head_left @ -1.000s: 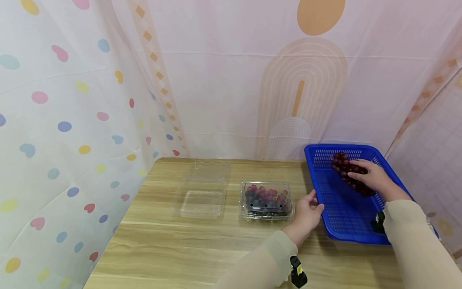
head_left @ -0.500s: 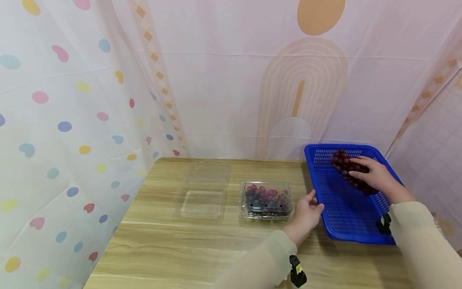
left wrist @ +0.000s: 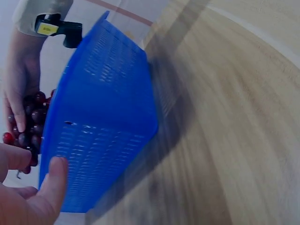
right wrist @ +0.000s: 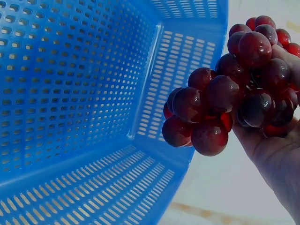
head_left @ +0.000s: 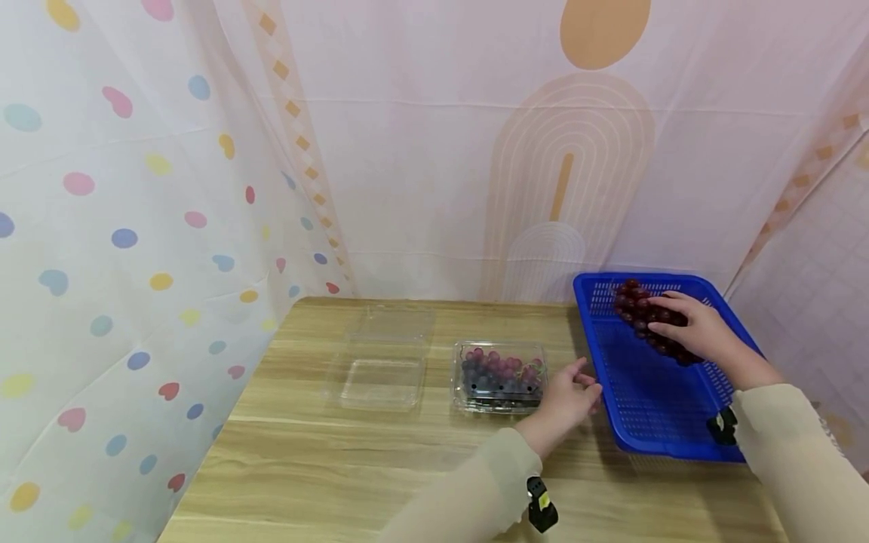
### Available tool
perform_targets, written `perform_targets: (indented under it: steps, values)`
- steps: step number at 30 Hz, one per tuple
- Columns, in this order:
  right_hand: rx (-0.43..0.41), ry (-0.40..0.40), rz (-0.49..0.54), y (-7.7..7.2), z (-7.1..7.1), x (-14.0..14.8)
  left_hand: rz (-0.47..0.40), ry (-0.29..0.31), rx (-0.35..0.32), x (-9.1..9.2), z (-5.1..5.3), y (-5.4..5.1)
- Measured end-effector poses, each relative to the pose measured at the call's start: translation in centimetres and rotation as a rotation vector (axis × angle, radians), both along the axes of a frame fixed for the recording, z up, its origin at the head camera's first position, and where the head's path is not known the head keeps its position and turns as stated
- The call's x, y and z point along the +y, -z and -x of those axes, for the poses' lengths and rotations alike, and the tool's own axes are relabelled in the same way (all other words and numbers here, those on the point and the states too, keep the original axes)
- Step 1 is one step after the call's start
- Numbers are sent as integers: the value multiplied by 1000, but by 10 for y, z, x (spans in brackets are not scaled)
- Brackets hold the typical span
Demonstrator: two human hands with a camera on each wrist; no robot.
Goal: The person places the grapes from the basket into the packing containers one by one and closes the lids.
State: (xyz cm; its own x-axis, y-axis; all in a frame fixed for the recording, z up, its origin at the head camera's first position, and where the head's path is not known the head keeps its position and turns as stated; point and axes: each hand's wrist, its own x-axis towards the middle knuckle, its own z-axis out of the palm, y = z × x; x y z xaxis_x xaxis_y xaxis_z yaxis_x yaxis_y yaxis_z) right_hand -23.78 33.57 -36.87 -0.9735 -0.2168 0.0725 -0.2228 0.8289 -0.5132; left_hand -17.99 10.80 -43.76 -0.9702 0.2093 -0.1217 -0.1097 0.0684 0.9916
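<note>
A bunch of dark red grapes [head_left: 638,311] is held up over the blue basket [head_left: 614,411] by my right hand [head_left: 699,328]. In the right wrist view the grapes [right wrist: 225,93] hang by the basket wall [right wrist: 178,70], with the fingers curled round their far side. Beside the basket's left rim is my left hand [head_left: 566,396], fingers loosely bent and holding nothing. The left wrist view has its thumb [left wrist: 55,180] close to the basket's outer wall [left wrist: 101,117]; whether they touch, I cannot tell.
Left of my left hand stands a clear plastic box [head_left: 502,377] with grapes in it, its lid down. Farther left on the wooden table [head_left: 305,460] lies an open clear box [head_left: 380,377]. A patterned curtain [head_left: 421,188] hangs behind the table.
My left hand has drawn back a little to the left from the basket's rim, which it was gripping. My right hand has raised the grapes slightly and shifted them left.
</note>
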Motion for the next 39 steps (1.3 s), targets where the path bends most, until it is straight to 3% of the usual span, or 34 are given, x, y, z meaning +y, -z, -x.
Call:
perform_targets:
  steps: [5,12,16,20,24,29,34,39]
  values:
    - [7,-11,-1,-1,-2,-4,70,34,73,-20,0,-3]
    - [13,-15,12,-1,-4,-8,284,146,324,-67,3,-16]
    - [10,-14,13,-3,-5,-10,375,138,432,-98,8,-19]
    - [14,-18,13,-2,-6,-11,450,111,492,-130,13,-22]
    - [24,-25,19,-2,-7,-13,479,52,486,-165,17,-22]
    - [33,-33,26,-3,-8,-17,553,-78,449,-214,23,-17]
    - [47,-37,35,-5,-9,-21,672,-203,388,-267,29,-11]
    - [58,-46,43,-8,-10,-23,724,-258,290,-313,33,-3]
